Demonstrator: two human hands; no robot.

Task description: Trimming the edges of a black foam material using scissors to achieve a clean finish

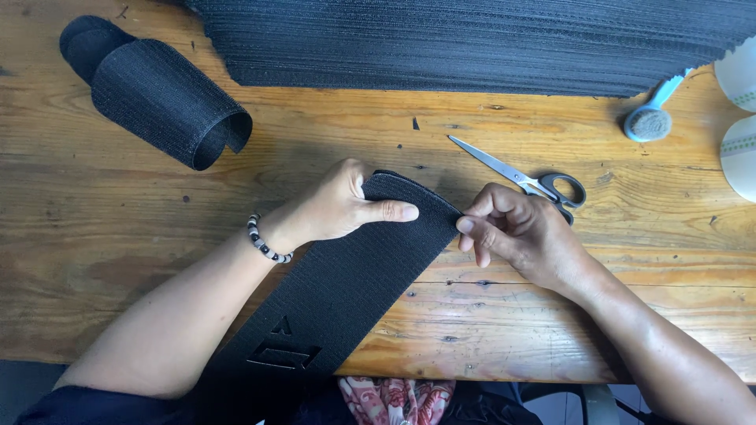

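Head view: a long black woven strip (346, 275) with a rounded far end is laid diagonally across the wooden table (118, 228), its near end hanging over the table's front edge toward the lap, where triangular and angular cut-outs are seen in it. The left hand (339, 208) is pressed on the strip's far end, thumb stretched flat along the surface and fingers curled over the left edge; a beaded bracelet (266, 242) is worn at that wrist. The right hand (516, 232) is closed in a pinch on the strip's right edge, just beside the left thumb tip. The material is judged light, flexible and rough-textured, so slipping seems unlikely, though it would sag if lifted by one end; a hold at the two side edges near the rounded end seems soundest. Steel scissors (528, 181) with dark handles are lying just behind the right hand, blades pointed left. A curled roll of the same black fabric (157, 98) is set at the far left, a large stack of black strips (472, 39) along the far edge, and a small light-blue brush (650, 118) and two white tape rolls (740, 118) at the far right. Bare wood is left between the roll and the left forearm.
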